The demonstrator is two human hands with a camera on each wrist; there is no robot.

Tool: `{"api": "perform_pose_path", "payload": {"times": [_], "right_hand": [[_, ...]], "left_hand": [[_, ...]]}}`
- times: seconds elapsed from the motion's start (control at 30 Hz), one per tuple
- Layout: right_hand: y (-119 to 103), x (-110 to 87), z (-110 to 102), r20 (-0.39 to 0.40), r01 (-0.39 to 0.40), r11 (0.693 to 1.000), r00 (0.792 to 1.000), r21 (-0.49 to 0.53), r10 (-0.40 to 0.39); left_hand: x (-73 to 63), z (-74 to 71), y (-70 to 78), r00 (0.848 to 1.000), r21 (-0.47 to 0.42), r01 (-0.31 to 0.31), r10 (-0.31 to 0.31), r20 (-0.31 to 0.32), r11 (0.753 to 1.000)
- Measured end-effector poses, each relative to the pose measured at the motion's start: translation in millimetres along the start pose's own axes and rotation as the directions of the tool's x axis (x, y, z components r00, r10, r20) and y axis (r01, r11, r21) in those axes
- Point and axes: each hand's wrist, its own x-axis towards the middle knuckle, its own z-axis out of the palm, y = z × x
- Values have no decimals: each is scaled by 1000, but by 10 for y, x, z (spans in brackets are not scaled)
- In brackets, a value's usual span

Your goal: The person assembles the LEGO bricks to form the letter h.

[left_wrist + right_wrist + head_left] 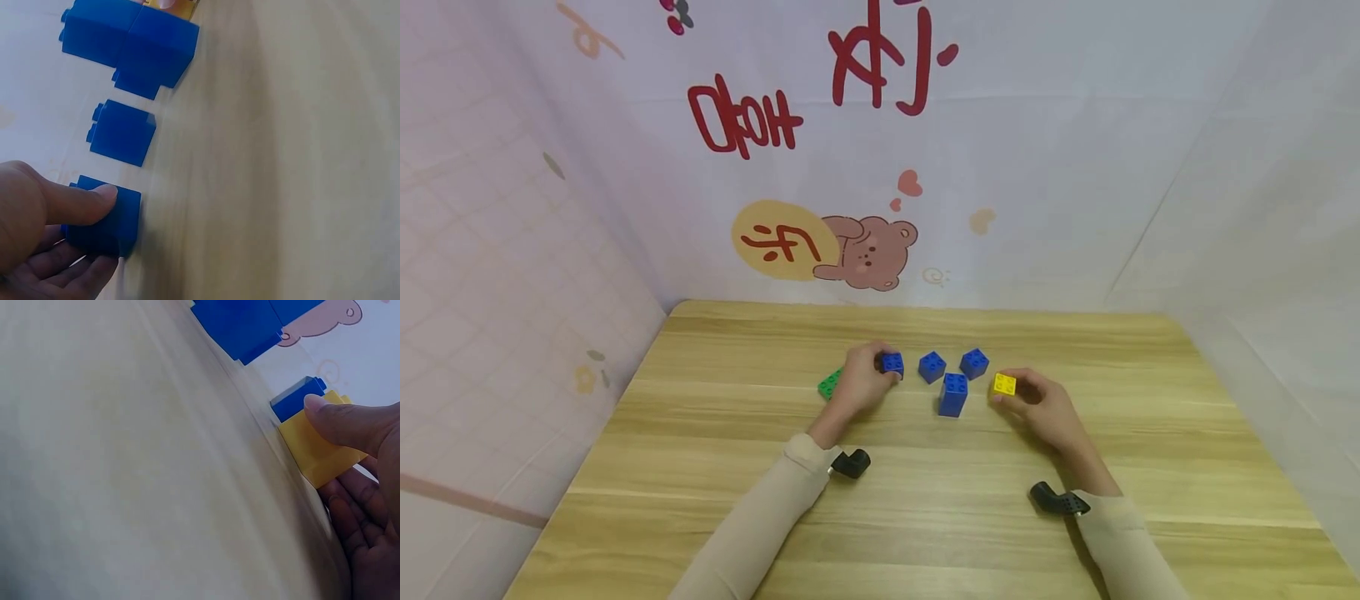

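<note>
Left hand (863, 380) first: it pinches a small blue block (892, 362), with the thumb bent in on one side and the other fingers tucked round the far side. There is just room for the block in that grip. Its arm, in a cream sleeve (752, 529), slants up and to the right over the wooden table (940, 525). Right hand (1049, 410) has hold of a yellow block (1004, 384) in much the same way, thumb on one face and fingers curled behind. That arm slants up and to the left.

Between the two hands stand a tall blue block (952, 396) and, just behind it, two more small ones, a left blue block (932, 367) and a right blue block (974, 364).

Some bits are hard to see. A green block (830, 383) pokes out beside the left hand, which covers the rest of it. Both sleeves run off the bottom edge. In the left wrist view, the yellow block is cut off at the top, and a thin pale strip (121, 278) near the fingers is too blurry to name. In the right wrist view, blue blocks are cut off at the top too. I can't tell if the held blue block touches the table.
</note>
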Motion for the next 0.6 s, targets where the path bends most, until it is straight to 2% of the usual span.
{"api": "perform_pose_path", "payload": {"times": [0.27,0.6], "right_hand": [[-20,-101,54,-3,10,1000,1000,-29,-11],[-58,-185,125,42,44,999,998,7,-45]], "left_hand": [[-134,80,31,999,-51,-39,39,-7,998],[-294,143,2,1000,-99,-28,28,9,995]]}}
